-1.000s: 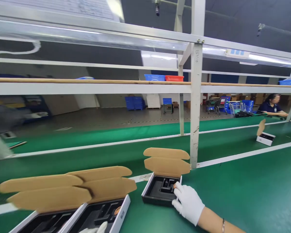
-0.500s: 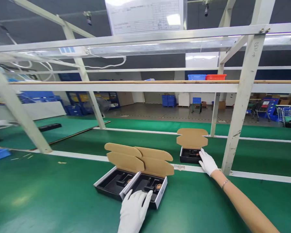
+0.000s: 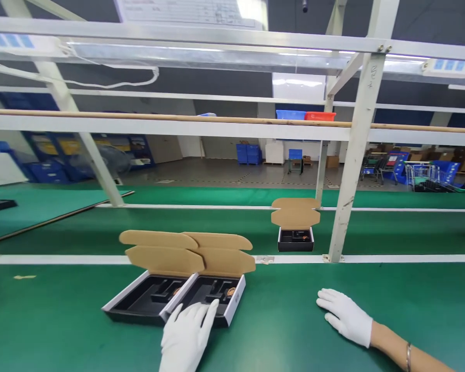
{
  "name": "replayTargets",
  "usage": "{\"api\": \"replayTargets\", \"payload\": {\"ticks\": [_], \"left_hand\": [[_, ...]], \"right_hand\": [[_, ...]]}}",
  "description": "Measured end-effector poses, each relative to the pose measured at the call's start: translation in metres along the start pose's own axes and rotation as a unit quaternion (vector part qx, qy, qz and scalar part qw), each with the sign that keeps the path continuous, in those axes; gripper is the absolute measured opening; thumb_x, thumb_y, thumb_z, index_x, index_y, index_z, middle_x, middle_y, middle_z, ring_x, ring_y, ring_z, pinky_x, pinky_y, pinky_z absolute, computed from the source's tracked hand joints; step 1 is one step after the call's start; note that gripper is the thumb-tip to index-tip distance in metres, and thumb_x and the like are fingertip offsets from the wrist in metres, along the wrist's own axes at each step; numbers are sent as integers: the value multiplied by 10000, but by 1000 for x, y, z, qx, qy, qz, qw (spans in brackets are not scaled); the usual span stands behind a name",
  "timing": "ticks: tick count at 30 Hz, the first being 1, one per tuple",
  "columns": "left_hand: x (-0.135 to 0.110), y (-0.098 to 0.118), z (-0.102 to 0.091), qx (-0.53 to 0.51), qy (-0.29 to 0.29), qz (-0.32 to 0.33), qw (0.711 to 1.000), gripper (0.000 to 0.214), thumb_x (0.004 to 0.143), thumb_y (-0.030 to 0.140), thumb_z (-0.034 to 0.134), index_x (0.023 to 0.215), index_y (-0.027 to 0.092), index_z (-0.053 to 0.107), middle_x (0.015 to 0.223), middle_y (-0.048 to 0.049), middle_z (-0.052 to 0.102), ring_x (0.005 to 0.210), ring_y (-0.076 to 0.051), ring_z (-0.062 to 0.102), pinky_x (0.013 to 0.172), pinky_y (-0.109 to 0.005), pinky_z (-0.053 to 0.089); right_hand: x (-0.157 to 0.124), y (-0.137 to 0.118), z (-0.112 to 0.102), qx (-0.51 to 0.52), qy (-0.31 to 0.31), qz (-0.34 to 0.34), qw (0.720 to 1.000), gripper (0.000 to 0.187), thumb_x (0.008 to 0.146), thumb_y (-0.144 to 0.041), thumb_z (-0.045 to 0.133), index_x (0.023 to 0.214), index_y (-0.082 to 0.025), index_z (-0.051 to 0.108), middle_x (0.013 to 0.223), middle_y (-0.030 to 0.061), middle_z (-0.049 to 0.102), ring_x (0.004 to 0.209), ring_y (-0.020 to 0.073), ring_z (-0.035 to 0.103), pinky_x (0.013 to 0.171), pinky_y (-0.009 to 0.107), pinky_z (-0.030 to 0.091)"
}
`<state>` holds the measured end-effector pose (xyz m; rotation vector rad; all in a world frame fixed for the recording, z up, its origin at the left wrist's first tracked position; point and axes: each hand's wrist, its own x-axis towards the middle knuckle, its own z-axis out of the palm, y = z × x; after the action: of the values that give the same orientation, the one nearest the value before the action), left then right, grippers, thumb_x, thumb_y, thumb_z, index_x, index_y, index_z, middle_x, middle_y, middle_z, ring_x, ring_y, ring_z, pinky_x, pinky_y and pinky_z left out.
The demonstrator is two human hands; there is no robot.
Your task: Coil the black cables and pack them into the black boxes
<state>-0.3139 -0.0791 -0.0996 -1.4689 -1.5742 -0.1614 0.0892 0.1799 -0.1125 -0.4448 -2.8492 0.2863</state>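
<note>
Two open cartons stand side by side on the green bench, their brown cardboard lids folded back. The left carton (image 3: 134, 299) and the right carton (image 3: 232, 307) hold black moulded trays, each with a small copper-coloured round piece (image 3: 231, 292) inside. My left hand (image 3: 188, 333), in a white glove, lies with fingers apart over the front edge of the right carton. My right hand (image 3: 344, 316), also gloved, is out to the right over bare green surface, fingers stretched and nothing in it. Farther back, beyond the white strip, stands a third open carton (image 3: 295, 241).
A white upright post (image 3: 352, 170) rises from the bench's white strip (image 3: 403, 259), right of the third carton. White rails (image 3: 217, 124) cross above. Blue (image 3: 290, 114) and red bins (image 3: 320, 116) sit on the shelf. Carts (image 3: 422, 173) stand in the background.
My right hand has left the far carton and come back toward me and to the right. The left hand stays at the right carton. The camera view has turned to the right.
</note>
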Motion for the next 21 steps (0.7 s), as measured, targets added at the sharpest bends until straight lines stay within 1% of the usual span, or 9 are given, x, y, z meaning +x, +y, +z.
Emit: {"api": "replayTargets", "payload": {"ticks": [2,4,7,9,10,12,15,18,21], "left_hand": [[-2,-1,3,14,0,14,1000,398,874,82,387,1062,127,735,876,-99,750,855,-295,669,893,-484,404],[-2,-2,4,19,1,18,1000,392,870,82,397,1063,132,735,879,-95,752,856,-291,672,894,-480,406],[-1,-1,2,15,6,7,1000,381,884,94,403,1059,150,736,878,-78,755,857,-283,675,898,-469,405],[2,0,-1,-13,8,-15,1000,377,900,108,393,1048,151,737,868,-73,755,850,-279,676,894,-459,403],[4,1,-3,-39,7,-36,999,373,910,123,388,1039,151,738,864,-73,755,850,-279,676,894,-456,402],[7,5,-8,-92,5,-87,992,369,937,167,377,1016,159,737,856,-70,754,849,-275,675,905,-455,398],[10,13,-10,-125,-8,-156,980,335,971,255,396,979,197,726,884,-45,754,895,-252,674,962,-447,394],[14,21,-7,-119,-11,-222,968,263,965,326,474,975,184,695,972,-62,747,992,-245,661,1013,-429,405],[16,27,-9,-99,9,-287,953,272,948,350,524,1050,133,653,1062,-130,722,1060,-273,643,1000,-437,450]], "right_hand": [[-29,41,-16,-6,-10,25,1000,439,1011,-399,352,1422,-344,494,1507,-14,454,1407,210,386,1179,419,324],[-56,98,-28,-45,21,108,993,453,1004,-432,326,1396,-336,531,1510,-8,448,1400,218,397,1179,429,320],[-82,184,-40,-136,95,239,957,566,955,-476,320,1383,-194,560,1469,74,499,1387,260,417,1176,445,318],[-86,221,-43,-175,123,274,938,625,915,-471,305,1347,-117,587,1408,117,559,1355,276,459,1165,444,338],[-85,232,-42,-185,130,281,932,640,900,-461,294,1323,-91,602,1379,135,582,1335,287,483,1155,453,353],[-81,237,-33,-192,136,286,929,652,882,-444,278,1279,-62,628,1336,169,609,1289,317,528,1127,485,386],[-75,220,-3,-199,151,267,931,653,874,-451,291,1259,-56,639,1333,188,606,1276,338,538,1116,500,398],[-64,186,35,-194,160,194,948,629,898,-454,319,1322,-83,600,1407,154,549,1325,325,489,1146,496,369],[-40,131,63,-172,152,134,964,609,925,-478,352,1383,-130,554,1461,112,497,1359,319,448,1160,502,354]]}}
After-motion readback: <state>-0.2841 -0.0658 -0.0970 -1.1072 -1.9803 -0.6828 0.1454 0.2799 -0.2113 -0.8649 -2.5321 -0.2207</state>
